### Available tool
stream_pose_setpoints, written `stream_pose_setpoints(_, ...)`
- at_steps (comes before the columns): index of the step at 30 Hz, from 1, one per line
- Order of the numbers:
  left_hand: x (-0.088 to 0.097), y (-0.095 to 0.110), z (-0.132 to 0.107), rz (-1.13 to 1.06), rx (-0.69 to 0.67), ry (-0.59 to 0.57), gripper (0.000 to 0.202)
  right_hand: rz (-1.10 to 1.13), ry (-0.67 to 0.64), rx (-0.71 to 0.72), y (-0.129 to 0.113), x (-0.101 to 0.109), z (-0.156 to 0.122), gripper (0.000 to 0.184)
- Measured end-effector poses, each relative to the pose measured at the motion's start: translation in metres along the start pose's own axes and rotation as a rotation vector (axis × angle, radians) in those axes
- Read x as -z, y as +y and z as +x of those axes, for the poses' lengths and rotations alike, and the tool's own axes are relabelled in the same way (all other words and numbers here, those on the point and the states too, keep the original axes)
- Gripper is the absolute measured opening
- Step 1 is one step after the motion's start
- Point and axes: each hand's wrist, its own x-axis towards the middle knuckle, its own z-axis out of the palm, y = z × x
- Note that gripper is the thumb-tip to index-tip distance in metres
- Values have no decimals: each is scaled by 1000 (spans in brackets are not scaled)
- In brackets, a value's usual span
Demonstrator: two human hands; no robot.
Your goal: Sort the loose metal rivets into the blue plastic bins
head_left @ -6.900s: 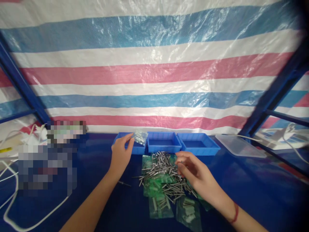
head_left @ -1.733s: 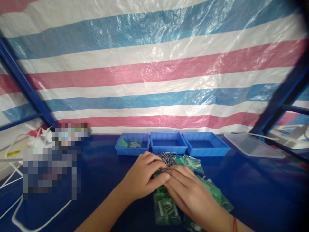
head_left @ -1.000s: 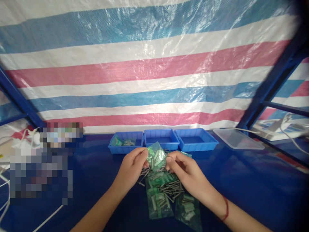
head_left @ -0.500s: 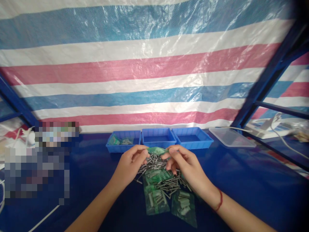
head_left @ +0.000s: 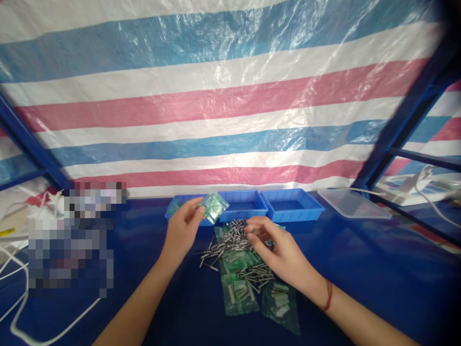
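Note:
Between its thumb and fingers, my left hand (head_left: 185,228) pinches a small green-tinted plastic bag (head_left: 213,208), raised in front of the blue bins. Small contents show inside the bag, too blurred to name. My right hand (head_left: 275,245), fingers apart and holding nothing, hovers over the right side of a pile of thin metal rivets (head_left: 232,240). Below the pile lie more clear green bags, one with metal pins and pale pieces (head_left: 239,295) and another with similar pieces (head_left: 281,302). The right hand hides part of the pile.
Three blue plastic bins stand in a row at the back: a left bin (head_left: 171,214), a middle bin (head_left: 248,211) and a right bin (head_left: 297,214). A clear plastic lid (head_left: 355,204) lies to their right. White cables (head_left: 21,307) run along the left, beside a blurred-out area.
Both hands held the green bag over the pile; my right hand has let go. My left hand has carried the bag up and left toward the bins. The view has shifted slightly.

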Motion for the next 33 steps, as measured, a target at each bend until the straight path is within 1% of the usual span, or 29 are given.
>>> stream_pose_setpoints(1, 7, -4, 6, 4, -10, 73, 41, -83, -48, 69, -1, 1, -1, 19)
stream_pose_setpoints(3, 19, -14, 17, 32, -9, 159, 44, -225, -166, 200, -5, 0, -3, 19)
stream_pose_setpoints(5, 28, -24, 24, 112, -15, 188, 42, -327, -270, 278, -9, -2, -5, 26)
stream_pose_setpoints(7, 32, -31, 27, 320, -73, 171, 36, -394, -340, 307, -12, -5, -7, 31)
stream_pose_setpoints(11, 29, -38, 23, 648, -174, 90, 22, -458, -361, 329, -14, -7, -8, 21)
stream_pose_setpoints(14, 23, -37, 18, 863, -217, 59, 22, -474, -353, 353, -12, -7, -8, 15)
stream_pose_setpoints(16, 21, -35, 16, 929, -250, 56, 24, -485, -334, 379, -12, -6, -9, 14)
stream_pose_setpoints(18, 18, -28, 12, 907, -306, 67, 24, -493, -288, 401, -12, -6, -9, 15)
stream_pose_setpoints(20, 14, -16, 5, 818, -385, 40, 24, -492, -217, 403, -13, -5, -10, 18)
stream_pose_setpoints(22, 7, -2, -4, 681, -449, -74, 24, -454, -152, 378, -13, -3, -10, 19)
stream_pose_setpoints(24, -2, 12, -16, 559, -484, -242, 24, -354, -89, 330, -12, 0, -9, 19)
stream_pose_setpoints(25, -7, 18, -21, 514, -493, -343, 23, -292, -57, 298, -12, 1, -8, 19)
stream_pose_setpoints(26, -12, 22, -27, 488, -494, -414, 23, -233, -24, 263, -11, 2, -7, 18)
stream_pose_setpoints(27, -16, 24, -31, 476, -486, -460, 23, -184, 6, 227, -10, 2, -6, 17)
stream_pose_setpoints(29, -22, 25, -37, 462, -447, -489, 23, -123, 43, 165, -7, 3, -5, 15)
stream_pose_setpoints(33, -26, 21, -40, 426, -369, -468, 23, -65, 54, 68, -2, 0, -5, 18)
